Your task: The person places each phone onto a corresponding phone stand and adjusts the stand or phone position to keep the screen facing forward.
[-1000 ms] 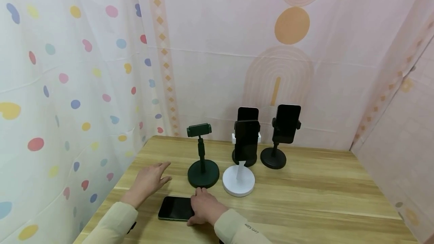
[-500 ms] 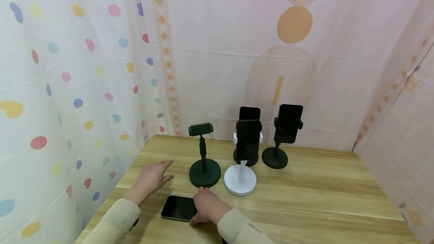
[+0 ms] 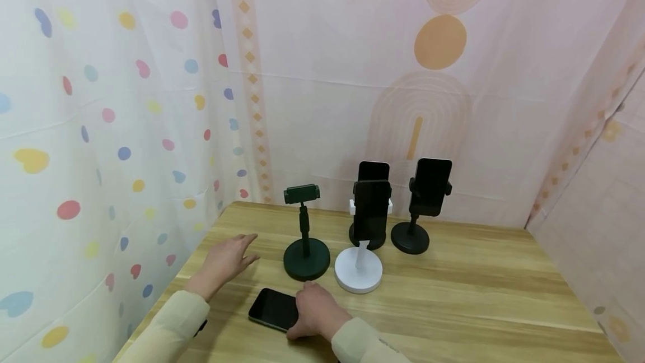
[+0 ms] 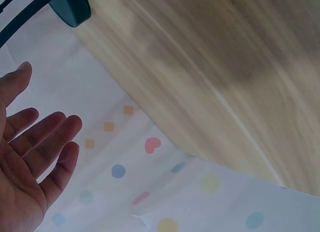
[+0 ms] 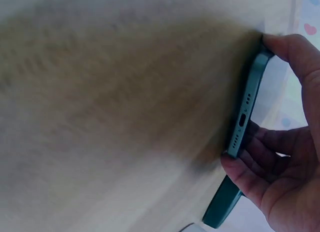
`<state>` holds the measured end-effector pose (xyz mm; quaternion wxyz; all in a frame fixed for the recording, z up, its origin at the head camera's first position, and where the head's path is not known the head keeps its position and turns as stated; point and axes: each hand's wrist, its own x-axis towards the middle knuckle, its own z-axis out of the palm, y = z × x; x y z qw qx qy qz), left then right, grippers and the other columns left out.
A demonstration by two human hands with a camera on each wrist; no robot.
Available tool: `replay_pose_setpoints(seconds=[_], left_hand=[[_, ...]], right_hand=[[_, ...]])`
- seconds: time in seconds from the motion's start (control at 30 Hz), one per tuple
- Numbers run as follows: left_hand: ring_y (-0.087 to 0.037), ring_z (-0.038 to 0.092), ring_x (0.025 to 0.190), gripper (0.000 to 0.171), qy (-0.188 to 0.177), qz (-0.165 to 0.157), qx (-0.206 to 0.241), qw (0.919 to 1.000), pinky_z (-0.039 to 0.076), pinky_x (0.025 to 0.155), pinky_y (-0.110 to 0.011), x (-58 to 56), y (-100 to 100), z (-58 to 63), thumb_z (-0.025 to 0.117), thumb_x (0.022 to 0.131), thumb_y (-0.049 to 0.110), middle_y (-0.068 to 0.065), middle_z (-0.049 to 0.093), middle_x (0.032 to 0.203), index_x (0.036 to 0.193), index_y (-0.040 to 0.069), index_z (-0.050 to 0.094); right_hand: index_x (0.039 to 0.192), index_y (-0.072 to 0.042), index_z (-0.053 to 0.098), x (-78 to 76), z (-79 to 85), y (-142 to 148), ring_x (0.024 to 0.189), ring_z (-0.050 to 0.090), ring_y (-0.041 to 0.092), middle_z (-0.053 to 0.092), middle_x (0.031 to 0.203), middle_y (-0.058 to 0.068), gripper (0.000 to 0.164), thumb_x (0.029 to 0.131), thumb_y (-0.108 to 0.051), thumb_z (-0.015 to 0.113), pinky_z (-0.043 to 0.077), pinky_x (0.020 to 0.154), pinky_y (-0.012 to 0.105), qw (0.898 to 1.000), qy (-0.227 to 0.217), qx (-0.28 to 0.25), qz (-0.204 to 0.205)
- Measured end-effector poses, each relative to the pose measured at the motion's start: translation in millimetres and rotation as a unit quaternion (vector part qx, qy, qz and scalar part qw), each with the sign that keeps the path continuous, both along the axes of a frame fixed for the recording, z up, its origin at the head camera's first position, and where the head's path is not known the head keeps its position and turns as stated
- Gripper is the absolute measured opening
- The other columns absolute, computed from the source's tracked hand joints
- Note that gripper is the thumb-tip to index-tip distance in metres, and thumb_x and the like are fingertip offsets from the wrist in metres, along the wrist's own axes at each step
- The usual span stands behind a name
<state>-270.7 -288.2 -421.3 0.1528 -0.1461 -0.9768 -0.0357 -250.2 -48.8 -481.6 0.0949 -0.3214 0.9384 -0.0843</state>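
Note:
My right hand (image 3: 317, 310) grips the right end of a dark smartphone (image 3: 274, 310), thumb on the near edge and fingers on the far edge. In the right wrist view, the phone's green end with its charging port (image 5: 243, 120) faces the camera, close over the table. My left hand (image 3: 225, 262) is held over the left part of the table, fingers spread and holding nothing. Just beyond the phone stands a dark green phone stand (image 3: 306, 259) with its clamp unfilled. Its base (image 4: 72, 7) also shows at the top of the left wrist view.
A white phone stand (image 3: 358, 270) bearing a phone (image 3: 372, 212) is right of the green one. Behind it another phone (image 3: 374, 171) stands on a black stand. Farther right, a black stand (image 3: 410, 238) holds a phone (image 3: 430, 186). Curtains (image 3: 322, 116) hang behind the wooden table (image 3: 453, 296).
The phone has turned slightly clockwise in my right hand, which has shifted a little to the right. My left hand has stayed almost still. The head view has moved slightly.

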Motion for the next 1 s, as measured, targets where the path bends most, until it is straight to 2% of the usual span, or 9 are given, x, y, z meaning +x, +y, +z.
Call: replay_pose_setpoints(seconds=[0.2,0.43,0.57,0.73,1.0], left_hand=[[-0.039,0.068,0.091,0.052,0.007,-0.004,0.001,1.0000,0.055,0.073,-0.050,-1.3,-0.4,1.4,0.076,0.088,0.028,-0.025,0.067,0.114,0.128,-0.002,0.062],[-0.041,0.068,0.092,0.051,0.012,-0.006,0.008,0.9999,0.054,0.077,-0.052,-4.0,-4.3,2.5,0.076,0.089,0.028,-0.025,0.067,0.113,0.127,-0.003,0.062],[-0.041,0.067,0.096,0.051,0.010,-0.002,0.012,0.9999,0.054,0.079,-0.052,-3.9,-4.8,3.9,0.075,0.089,0.028,-0.025,0.066,0.115,0.128,-0.002,0.062],[-0.041,0.067,0.096,0.051,0.019,-0.003,0.015,0.9997,0.054,0.079,-0.053,-4.5,-4.3,5.7,0.075,0.089,0.028,-0.025,0.067,0.115,0.128,-0.002,0.061],[-0.042,0.066,0.097,0.051,0.033,-0.008,0.019,0.9992,0.053,0.079,-0.054,-6.5,1.4,11.2,0.076,0.089,0.028,-0.025,0.067,0.114,0.128,-0.001,0.061]], right_hand=[[0.104,-0.006,0.067,4.2,-2.1,4.6,0.079,0.049,0.014,0.050,0.095,0.004,0.064,0.069,-0.058,0.083,0.049,0.073,0.027,0.999,-0.005,-0.024,-0.044],[0.109,0.002,0.066,8.1,4.4,12.5,0.080,0.051,0.017,0.050,0.095,0.007,0.073,0.068,-0.055,0.084,0.049,0.071,0.029,0.991,0.046,-0.094,-0.082],[0.113,0.003,0.065,9.5,10.6,15.5,0.085,0.052,0.019,0.053,0.099,0.009,0.075,0.069,-0.055,0.084,0.051,0.077,0.032,0.983,0.056,-0.134,-0.114],[0.119,0.003,0.063,11.0,16.3,18.7,0.090,0.052,0.018,0.054,0.104,0.008,0.078,0.072,-0.055,0.083,0.051,0.082,0.033,0.971,0.075,-0.185,-0.135],[0.127,0.003,0.059,12.4,22.3,21.2,0.096,0.053,0.020,0.055,0.110,0.009,0.081,0.074,-0.055,0.081,0.050,0.086,0.038,0.946,0.099,-0.254,-0.173]])
